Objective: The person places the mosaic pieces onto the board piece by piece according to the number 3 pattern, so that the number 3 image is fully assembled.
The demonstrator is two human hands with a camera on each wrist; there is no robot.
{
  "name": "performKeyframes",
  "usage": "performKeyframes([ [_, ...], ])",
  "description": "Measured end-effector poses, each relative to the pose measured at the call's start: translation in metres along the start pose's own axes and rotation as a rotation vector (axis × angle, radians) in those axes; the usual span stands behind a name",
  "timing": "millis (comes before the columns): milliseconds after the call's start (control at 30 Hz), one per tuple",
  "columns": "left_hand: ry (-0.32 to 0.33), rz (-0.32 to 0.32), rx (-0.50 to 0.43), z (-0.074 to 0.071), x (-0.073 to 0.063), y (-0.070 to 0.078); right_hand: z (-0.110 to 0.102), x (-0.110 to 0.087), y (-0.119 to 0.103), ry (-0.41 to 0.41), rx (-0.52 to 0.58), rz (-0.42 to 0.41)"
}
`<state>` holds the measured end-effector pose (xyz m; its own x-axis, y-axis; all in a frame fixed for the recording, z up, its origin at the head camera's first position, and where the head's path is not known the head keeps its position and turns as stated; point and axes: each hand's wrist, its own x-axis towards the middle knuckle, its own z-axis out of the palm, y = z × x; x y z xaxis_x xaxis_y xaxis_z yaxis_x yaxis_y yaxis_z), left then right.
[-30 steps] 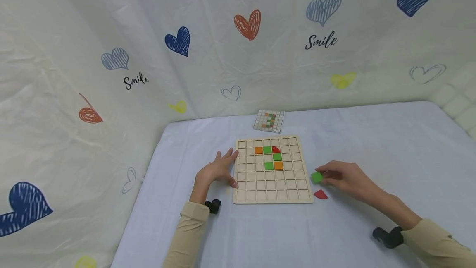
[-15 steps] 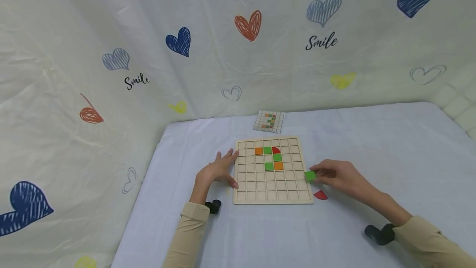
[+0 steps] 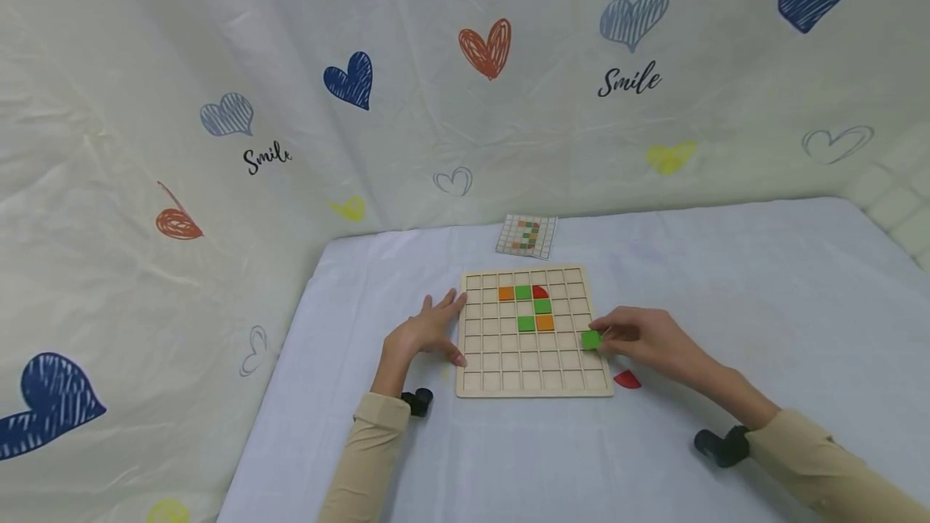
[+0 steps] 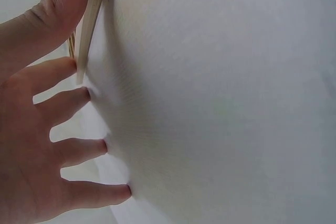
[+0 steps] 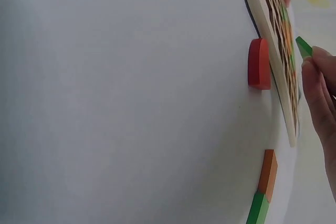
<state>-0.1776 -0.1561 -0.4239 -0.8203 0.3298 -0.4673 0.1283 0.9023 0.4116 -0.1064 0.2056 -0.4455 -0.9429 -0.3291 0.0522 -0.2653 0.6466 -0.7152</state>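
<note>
Between thumb and fingertips my right hand [image 3: 650, 337] pinches a green square tile [image 3: 591, 340], over the right edge of the wooden grid board [image 3: 496, 382]. My left hand [image 3: 420, 333] lies spread at the board's left edge; in the left wrist view its thumb [image 4: 52, 11] and index finger [image 4: 52, 72] are against the side. Several tiles sit in the grid: an orange square [image 3: 506, 294], green squares including one [image 3: 542, 307] below a red quarter-circle [image 3: 540, 292], and another orange square [image 3: 545, 322]. A loose red quarter-circle piece [image 5: 258, 64] lies by the board's near right corner.
Behind the board lies a card [image 3: 526, 236] printed with a grid and coloured pattern. The right wrist view shows an orange block [image 5: 268, 174] and a green block [image 5: 258, 208] on the white cloth [image 3: 763, 289]. A heart-patterned sheet [image 3: 407, 127] hangs behind the table.
My right hand has moved left with the green tile, from beside the board to over its right edge. The left hand stays at the left edge.
</note>
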Motion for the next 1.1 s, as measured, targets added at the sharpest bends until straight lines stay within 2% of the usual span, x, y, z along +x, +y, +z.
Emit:
performKeyframes([
  [200, -0.004, 0.007, 0.006, 0.000, 0.001, 0.000, 0.003, 0.005, -0.005, -0.015, -0.021, 0.034],
  [533, -0.003, -0.006, 0.016, -0.003, 0.000, 0.001, 0.009, 0.012, -0.013, -0.030, 0.037, 0.071],
  [767, -0.002, -0.003, -0.001, 0.000, 0.000, -0.001, 0.018, 0.019, -0.014, -0.059, 0.086, 0.104],
  [1100, 0.008, 0.003, -0.007, -0.001, -0.001, -0.002, 0.031, 0.031, -0.022, -0.071, 0.062, 0.098],
])
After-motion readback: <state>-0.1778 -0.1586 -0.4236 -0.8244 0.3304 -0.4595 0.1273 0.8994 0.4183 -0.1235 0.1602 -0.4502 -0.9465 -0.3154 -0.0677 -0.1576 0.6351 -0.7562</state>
